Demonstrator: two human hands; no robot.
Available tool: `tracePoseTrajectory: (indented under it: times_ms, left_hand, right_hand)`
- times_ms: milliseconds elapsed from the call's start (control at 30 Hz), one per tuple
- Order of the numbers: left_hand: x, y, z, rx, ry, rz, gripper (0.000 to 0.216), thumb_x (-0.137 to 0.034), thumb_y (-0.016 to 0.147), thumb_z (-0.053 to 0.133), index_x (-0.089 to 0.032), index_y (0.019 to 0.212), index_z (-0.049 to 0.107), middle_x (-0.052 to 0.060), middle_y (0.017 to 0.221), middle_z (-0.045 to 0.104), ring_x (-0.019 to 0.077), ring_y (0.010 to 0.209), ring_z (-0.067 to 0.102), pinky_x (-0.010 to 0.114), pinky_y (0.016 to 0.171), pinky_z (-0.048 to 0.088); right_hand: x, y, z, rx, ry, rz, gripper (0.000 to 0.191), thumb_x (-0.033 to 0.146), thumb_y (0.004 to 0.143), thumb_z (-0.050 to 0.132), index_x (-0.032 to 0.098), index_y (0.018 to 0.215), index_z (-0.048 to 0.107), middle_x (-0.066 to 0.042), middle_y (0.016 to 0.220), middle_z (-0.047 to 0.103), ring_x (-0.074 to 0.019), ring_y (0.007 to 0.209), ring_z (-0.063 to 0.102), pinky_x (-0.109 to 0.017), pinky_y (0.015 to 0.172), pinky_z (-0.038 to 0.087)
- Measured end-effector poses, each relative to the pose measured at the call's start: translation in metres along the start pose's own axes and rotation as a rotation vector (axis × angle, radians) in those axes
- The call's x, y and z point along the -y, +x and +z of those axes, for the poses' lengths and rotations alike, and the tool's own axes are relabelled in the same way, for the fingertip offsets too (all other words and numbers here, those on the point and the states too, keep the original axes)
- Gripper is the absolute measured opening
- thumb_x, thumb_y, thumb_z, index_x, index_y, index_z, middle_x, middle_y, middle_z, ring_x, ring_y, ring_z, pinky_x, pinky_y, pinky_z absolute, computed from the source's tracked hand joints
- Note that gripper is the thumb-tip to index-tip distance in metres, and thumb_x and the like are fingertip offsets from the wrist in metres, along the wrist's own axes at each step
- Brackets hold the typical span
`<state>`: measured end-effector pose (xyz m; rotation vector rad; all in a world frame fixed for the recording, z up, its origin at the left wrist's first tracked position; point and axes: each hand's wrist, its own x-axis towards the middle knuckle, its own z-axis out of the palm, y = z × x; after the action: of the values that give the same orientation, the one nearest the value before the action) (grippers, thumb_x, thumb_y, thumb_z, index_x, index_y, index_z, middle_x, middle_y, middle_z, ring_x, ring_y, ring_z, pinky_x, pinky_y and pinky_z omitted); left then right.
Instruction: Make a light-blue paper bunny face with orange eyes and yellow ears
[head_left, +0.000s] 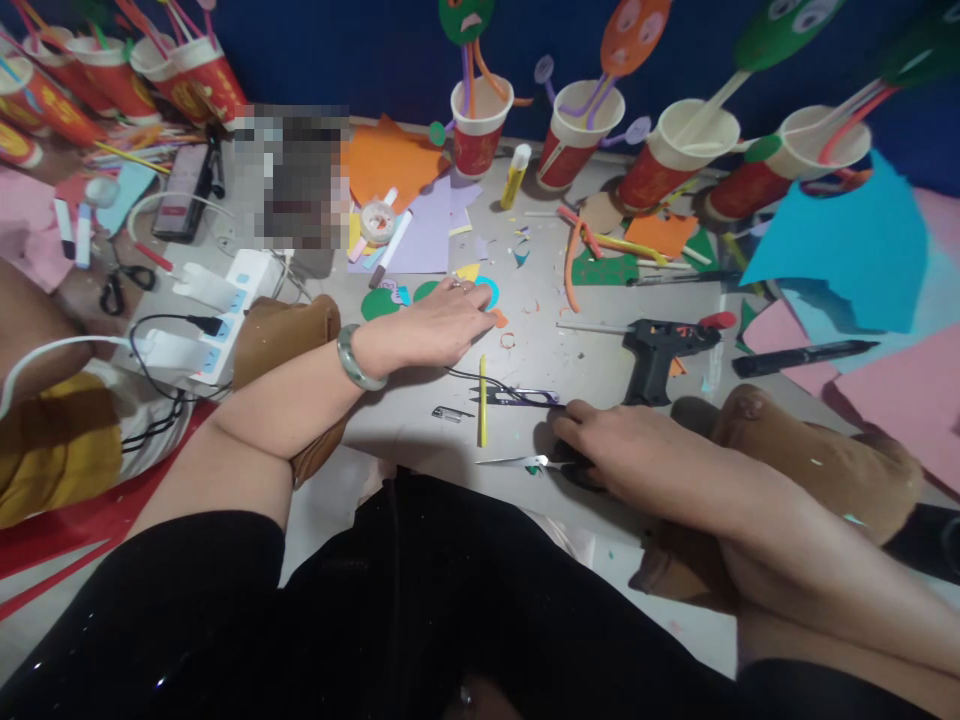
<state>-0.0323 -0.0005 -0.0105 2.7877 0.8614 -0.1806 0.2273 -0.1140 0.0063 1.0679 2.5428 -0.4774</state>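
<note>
My left hand (435,325) lies flat on the grey floor, its fingers stretched out over small paper circles: a blue one (487,290), an orange scrap (499,318) and green ones (381,303). A pale bangle (354,358) sits on that wrist. My right hand (622,440) rests palm down, fingers curled over the dark handles of a pair of scissors (525,461) whose blades point left. Small thread snips (517,397) and a yellow stick (482,400) lie between the two hands.
A black glue gun (660,350) lies right of the snips. Red paper cups (480,125) with paper figures line the back. A glue stick (514,175), tape roll (377,220), coloured paper sheets (847,250), a power strip (225,310) and a black knife (802,355) lie around.
</note>
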Motion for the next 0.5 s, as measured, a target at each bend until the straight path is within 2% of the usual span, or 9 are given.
tracePoseTrajectory:
  times_ms: [167,333,400,500]
  left_hand:
    - [-0.002,0.002,0.006,-0.044,0.018,0.029,0.048,-0.003,0.092,0.041,-0.018,0.129,0.068,0.014,0.114,0.063,0.0268,0.104,0.059,0.041,0.092,0.042]
    - [0.0,0.004,0.005,-0.103,0.013,0.013,0.037,-0.007,0.095,0.042,-0.02,0.114,0.072,0.012,0.111,0.065,0.0265,0.105,0.058,0.041,0.093,0.041]
    - [0.0,0.004,0.003,-0.108,0.041,-0.001,0.034,-0.008,0.095,0.044,-0.019,0.107,0.073,0.012,0.111,0.066,0.0272,0.107,0.057,0.042,0.093,0.04]
    - [-0.001,0.003,0.002,-0.125,0.074,0.008,0.029,-0.011,0.097,0.046,-0.019,0.104,0.073,0.011,0.11,0.065,0.0277,0.107,0.056,0.041,0.092,0.039]
  right_hand:
    - [0.003,0.0,-0.001,-0.035,-0.011,0.018,0.02,0.005,0.076,0.068,0.018,0.092,0.07,-0.003,0.086,0.066,-0.009,0.048,0.044,-0.03,0.05,0.019]
    - [0.0,-0.003,-0.013,-0.019,-0.026,-0.003,0.019,0.027,0.082,0.079,0.019,0.097,0.07,-0.004,0.082,0.068,-0.0174,0.06,0.059,-0.031,0.054,0.027]
    - [-0.004,0.001,-0.018,-0.133,-0.002,-0.025,0.021,0.038,0.09,0.075,0.019,0.097,0.069,-0.005,0.084,0.069,-0.0216,0.073,0.064,-0.032,0.06,0.035]
    - [-0.012,0.016,-0.019,-0.375,0.026,-0.035,0.033,0.05,0.1,0.061,0.019,0.106,0.07,-0.013,0.105,0.072,-0.0285,0.1,0.065,-0.036,0.077,0.044]
